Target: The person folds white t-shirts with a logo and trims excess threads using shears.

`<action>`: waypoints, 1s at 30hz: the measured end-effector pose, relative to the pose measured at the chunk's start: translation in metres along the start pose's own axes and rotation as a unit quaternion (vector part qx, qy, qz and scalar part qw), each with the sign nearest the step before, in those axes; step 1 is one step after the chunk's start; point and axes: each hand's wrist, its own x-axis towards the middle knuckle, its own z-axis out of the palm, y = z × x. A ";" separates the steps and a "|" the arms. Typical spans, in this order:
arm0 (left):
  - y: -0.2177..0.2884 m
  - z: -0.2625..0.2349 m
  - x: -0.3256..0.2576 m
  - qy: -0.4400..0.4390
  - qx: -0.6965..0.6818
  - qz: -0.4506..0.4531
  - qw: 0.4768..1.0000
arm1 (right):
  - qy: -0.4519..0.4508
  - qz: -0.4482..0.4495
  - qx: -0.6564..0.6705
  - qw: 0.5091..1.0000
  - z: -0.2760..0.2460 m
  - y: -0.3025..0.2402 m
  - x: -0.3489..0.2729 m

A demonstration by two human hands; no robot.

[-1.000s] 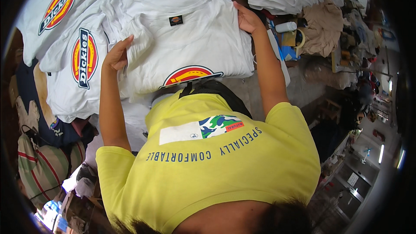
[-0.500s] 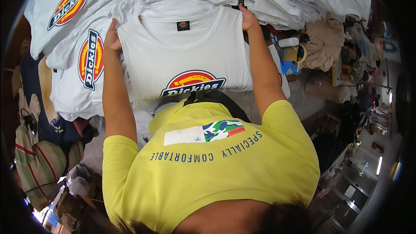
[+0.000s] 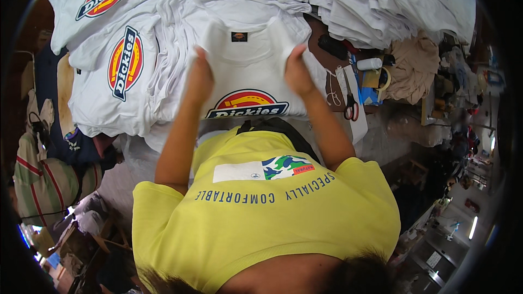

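A white shirt [image 3: 246,76] lies in front of me, its wide neckline at the far end with a small dark label [image 3: 239,37] inside. A red, yellow and navy print shows at its near edge. My left hand [image 3: 201,76] is closed on the shirt's left side, thumb up, slightly smeared by motion. On the opposite side my right hand [image 3: 297,73] grips the edge the same way. Both sides look folded inward, and the fingers are mostly hidden under the cloth. More white printed shirts [image 3: 87,81] lie to the left and beyond.
A pile of white garments [image 3: 381,5] is at the far right. Nearer lie black-and-red scissors [image 3: 351,110], a white cylinder [image 3: 369,64], a tape roll [image 3: 384,79] and beige cloth [image 3: 415,65]. A striped bag [image 3: 52,185] stands at lower left.
Both hands have moved inward, closer together, drawing the shirt's sides in so it is narrower. The scissors and a dark object on the right have come into view.
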 end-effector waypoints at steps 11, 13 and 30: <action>-0.071 0.056 -0.079 -0.234 0.046 0.123 0.963 | -0.125 -0.091 -0.129 0.980 0.063 0.023 -0.109; -0.074 0.058 -0.087 -0.235 0.035 0.118 0.964 | -0.125 -0.086 -0.132 0.979 0.064 0.020 -0.118; 0.179 -0.123 -0.150 -0.258 0.203 0.329 0.885 | -0.427 -0.062 0.184 0.883 -0.123 -0.198 -0.149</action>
